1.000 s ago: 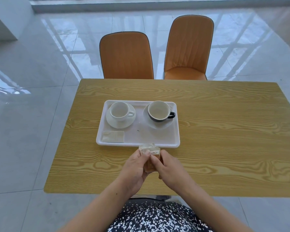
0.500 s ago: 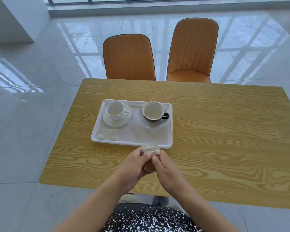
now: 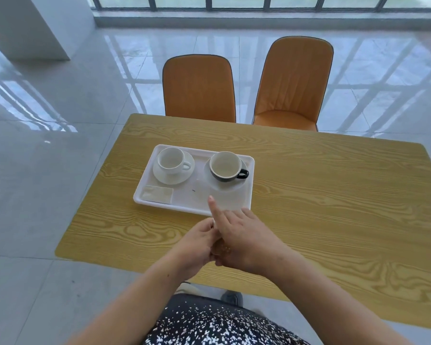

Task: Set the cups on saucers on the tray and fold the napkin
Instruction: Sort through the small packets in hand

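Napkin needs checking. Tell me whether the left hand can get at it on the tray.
Probably yes: the napkin lies flat in the tray's near-left corner with nothing over it, though the left hand is busy against the right hand.

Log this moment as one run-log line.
tray: both cups on saucers | napkin: folded, tray's near-left corner | left hand, right hand: together before tray, small item barely visible between

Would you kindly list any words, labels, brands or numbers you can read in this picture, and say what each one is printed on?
No text can be read here.
Small object held between the left hand and right hand: mostly hidden, so any print cannot be seen.
White plastic tray, white cup, dark cup with white inside, folded beige napkin: no markings visible.
Wooden table and orange chairs: plain, no labels.
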A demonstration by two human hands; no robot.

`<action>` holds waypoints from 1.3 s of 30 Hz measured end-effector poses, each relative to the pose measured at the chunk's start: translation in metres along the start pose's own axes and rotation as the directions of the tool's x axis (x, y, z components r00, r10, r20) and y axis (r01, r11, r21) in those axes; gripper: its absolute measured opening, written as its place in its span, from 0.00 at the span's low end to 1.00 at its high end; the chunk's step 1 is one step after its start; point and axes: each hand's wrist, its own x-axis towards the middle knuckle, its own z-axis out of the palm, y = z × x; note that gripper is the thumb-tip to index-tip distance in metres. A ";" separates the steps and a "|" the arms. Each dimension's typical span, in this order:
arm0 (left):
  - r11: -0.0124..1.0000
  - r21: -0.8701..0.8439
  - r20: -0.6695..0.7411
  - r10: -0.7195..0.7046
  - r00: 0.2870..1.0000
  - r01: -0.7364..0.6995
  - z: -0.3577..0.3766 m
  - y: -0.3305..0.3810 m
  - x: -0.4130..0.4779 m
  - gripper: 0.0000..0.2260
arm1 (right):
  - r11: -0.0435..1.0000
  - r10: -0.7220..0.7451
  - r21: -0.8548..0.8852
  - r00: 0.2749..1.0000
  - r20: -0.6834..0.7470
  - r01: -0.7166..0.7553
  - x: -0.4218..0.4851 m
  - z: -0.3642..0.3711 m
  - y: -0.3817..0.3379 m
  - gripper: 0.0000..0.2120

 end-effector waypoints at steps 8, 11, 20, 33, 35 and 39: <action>0.994 -0.103 0.081 -0.034 0.996 0.042 -0.007 -0.002 0.001 0.12 | 0.960 0.049 0.275 0.999 -0.010 -0.044 0.001 0.005 0.009 0.59; 0.992 -0.117 0.080 -0.043 0.996 0.052 -0.012 -0.001 0.006 0.09 | 0.941 0.061 0.332 0.998 0.017 -0.063 0.006 0.008 0.014 0.60; 0.984 -0.157 -0.002 -0.085 0.996 0.084 -0.040 0.004 0.045 0.12 | 0.394 0.604 0.847 0.795 0.054 -0.356 0.023 0.032 0.024 0.24; 0.962 0.072 0.158 -0.271 0.949 0.263 -0.083 0.013 0.107 0.13 | -0.101 0.583 0.881 0.690 0.429 -0.462 0.077 0.066 0.056 0.03; 0.958 0.130 0.137 -0.273 0.952 0.256 -0.087 0.009 0.117 0.12 | -0.059 0.596 0.871 0.683 0.423 -0.488 0.084 0.071 0.062 0.05; 0.927 0.309 -0.005 -0.223 0.975 0.213 -0.104 -0.001 0.144 0.10 | -0.006 0.640 0.842 0.645 0.417 -0.539 0.098 0.085 0.075 0.04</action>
